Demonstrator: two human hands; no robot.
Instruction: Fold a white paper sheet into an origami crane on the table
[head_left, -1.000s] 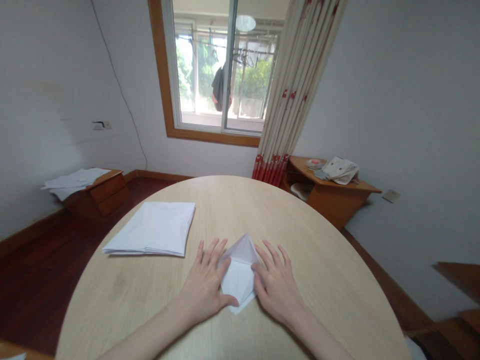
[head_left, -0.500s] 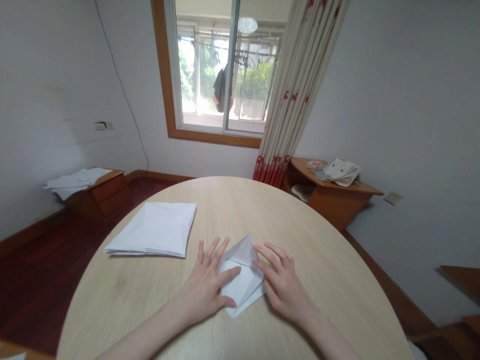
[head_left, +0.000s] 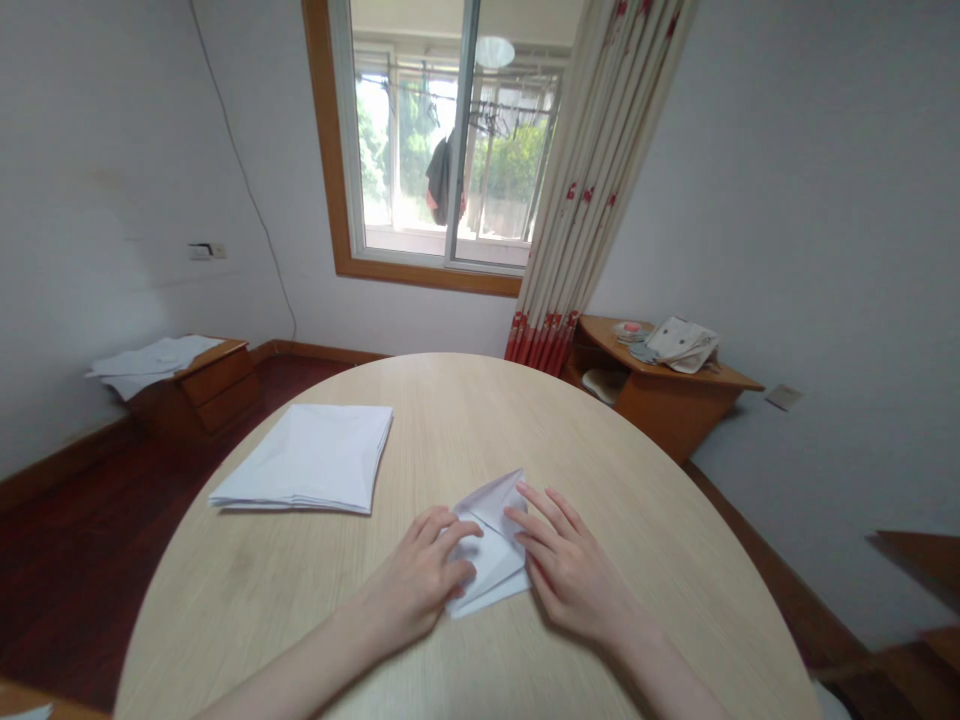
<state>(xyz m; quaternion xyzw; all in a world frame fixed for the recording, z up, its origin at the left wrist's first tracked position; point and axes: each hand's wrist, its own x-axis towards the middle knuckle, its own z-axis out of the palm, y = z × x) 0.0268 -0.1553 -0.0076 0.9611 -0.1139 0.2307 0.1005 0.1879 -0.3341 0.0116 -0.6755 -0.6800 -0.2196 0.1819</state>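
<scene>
A small folded sheet of white paper (head_left: 491, 555) lies on the round wooden table (head_left: 637, 480) in front of me, a pointed flap standing at its far end. My left hand (head_left: 427, 572) is curled at the paper's left edge, with its thumb and index finger over the top and the other fingers bent. On the right side, my right hand (head_left: 562, 560) rests its spread fingertips on the paper and flap, its thumb low by the edge. The undersides of both hands are hidden.
A stack of folded white paper (head_left: 315, 455) sits on the table's left part. Beyond the table stand a low drawer cabinet (head_left: 217, 380) on the left and a corner desk (head_left: 667, 400) with items on the right. A curtain (head_left: 577, 220) hangs beside the window.
The paper has turned slightly clockwise, its far tip shifting right. My left fingers, spread on the table before, have curled in at the paper's edge. My right hand has barely moved.
</scene>
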